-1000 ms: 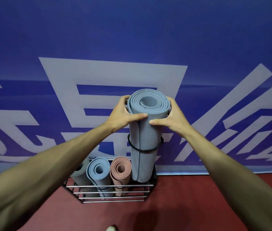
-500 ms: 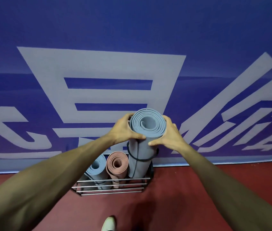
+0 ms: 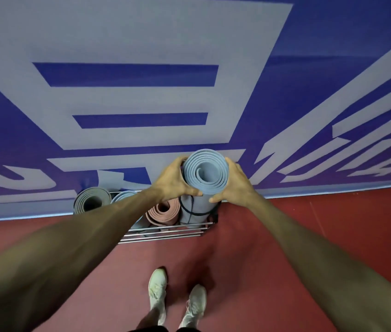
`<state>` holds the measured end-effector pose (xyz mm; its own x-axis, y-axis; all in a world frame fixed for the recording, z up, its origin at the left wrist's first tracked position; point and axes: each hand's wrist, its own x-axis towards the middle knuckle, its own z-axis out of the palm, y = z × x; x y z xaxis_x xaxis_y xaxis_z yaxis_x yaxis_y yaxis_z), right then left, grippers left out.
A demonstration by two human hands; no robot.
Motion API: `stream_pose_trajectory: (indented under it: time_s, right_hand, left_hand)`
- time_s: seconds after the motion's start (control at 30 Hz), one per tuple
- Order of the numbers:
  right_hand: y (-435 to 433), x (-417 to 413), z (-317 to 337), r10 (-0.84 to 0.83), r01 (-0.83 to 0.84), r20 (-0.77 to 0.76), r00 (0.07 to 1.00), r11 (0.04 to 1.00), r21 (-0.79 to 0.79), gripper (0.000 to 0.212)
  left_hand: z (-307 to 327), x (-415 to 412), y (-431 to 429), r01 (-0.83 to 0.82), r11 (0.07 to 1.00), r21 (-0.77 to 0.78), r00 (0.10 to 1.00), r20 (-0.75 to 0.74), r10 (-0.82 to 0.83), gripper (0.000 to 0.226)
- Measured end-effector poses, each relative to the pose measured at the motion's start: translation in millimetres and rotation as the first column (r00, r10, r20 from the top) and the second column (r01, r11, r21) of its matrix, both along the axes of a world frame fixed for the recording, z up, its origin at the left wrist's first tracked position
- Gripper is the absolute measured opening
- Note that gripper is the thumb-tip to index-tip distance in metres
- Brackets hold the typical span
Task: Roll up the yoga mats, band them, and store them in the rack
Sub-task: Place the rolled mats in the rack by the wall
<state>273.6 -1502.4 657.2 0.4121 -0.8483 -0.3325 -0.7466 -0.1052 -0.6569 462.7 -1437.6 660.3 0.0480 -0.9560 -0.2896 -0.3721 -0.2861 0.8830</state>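
A rolled grey-blue yoga mat (image 3: 205, 173) stands upright at the right end of the wire rack (image 3: 165, 233), with a black band (image 3: 193, 212) round its lower part. My left hand (image 3: 174, 179) grips its top from the left and my right hand (image 3: 234, 184) grips it from the right, thumbs on the near side. A pink rolled mat (image 3: 164, 212) stands beside it, then a light blue mat (image 3: 123, 195) mostly hidden by my left forearm, and a grey mat (image 3: 91, 201) at the left end.
The rack sits on red floor (image 3: 285, 236) against a blue wall banner (image 3: 141, 92) with large pale lettering. My two pale shoes (image 3: 157, 291) stand on the floor just in front of the rack.
The held mat has gone lower into the rack's right end. The view has tilted downward, so my shoes and more floor now show; both hands keep their grip.
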Motion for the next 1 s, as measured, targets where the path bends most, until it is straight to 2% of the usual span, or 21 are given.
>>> stream_pose_trajectory:
  time_s: [0.23, 0.47, 0.6, 0.73, 0.8, 0.9, 1.0]
  right_hand:
    - [-6.3, 7.1, -61.5, 0.042, -0.040, -0.039, 0.998, 0.998, 0.051, 0.123]
    - [-11.1, -0.6, -126.8, 0.038, -0.030, -0.064, 0.997, 0.992, 0.122, 0.137]
    - [-13.1, 1.4, -158.4, 0.034, -0.029, -0.040, 0.999, 0.993, 0.114, 0.131]
    - [-15.3, 3.2, -188.4, 0.042, -0.039, -0.019, 0.999, 0.992, 0.117, 0.127]
    - [-16.9, 2.8, -201.5, 0.049, -0.047, -0.012, 0.999, 0.991, 0.128, 0.128]
    - [-22.8, 3.3, -216.0, 0.087, -0.082, -0.029, 0.996, 0.988, 0.129, 0.129]
    - [-30.0, 7.1, -224.7, 0.126, -0.118, -0.063, 0.990, 0.986, 0.122, 0.130]
  left_hand:
    - [-61.2, 0.0, 5.0, -0.083, 0.994, 0.074, 0.997, 0.013, 0.082, 0.101]
    - [-122.5, -11.0, -3.1, -0.057, 0.994, 0.088, 0.994, 0.101, 0.048, 0.104]
    - [-157.6, -9.2, -7.2, -0.048, 0.993, 0.107, 0.991, 0.133, 0.033, 0.102]
    - [-185.3, -8.6, -7.9, -0.063, 0.991, 0.118, 0.994, 0.096, 0.052, 0.097]
    - [-195.7, -8.3, -7.6, -0.057, 0.993, 0.099, 0.983, 0.180, 0.038, 0.097]
    - [-214.5, -4.5, -7.8, -0.011, 0.998, 0.064, 0.897, 0.442, -0.019, 0.097]
    - [-228.3, -2.3, -11.1, -0.002, 0.998, 0.062, 0.849, 0.527, -0.031, 0.098]
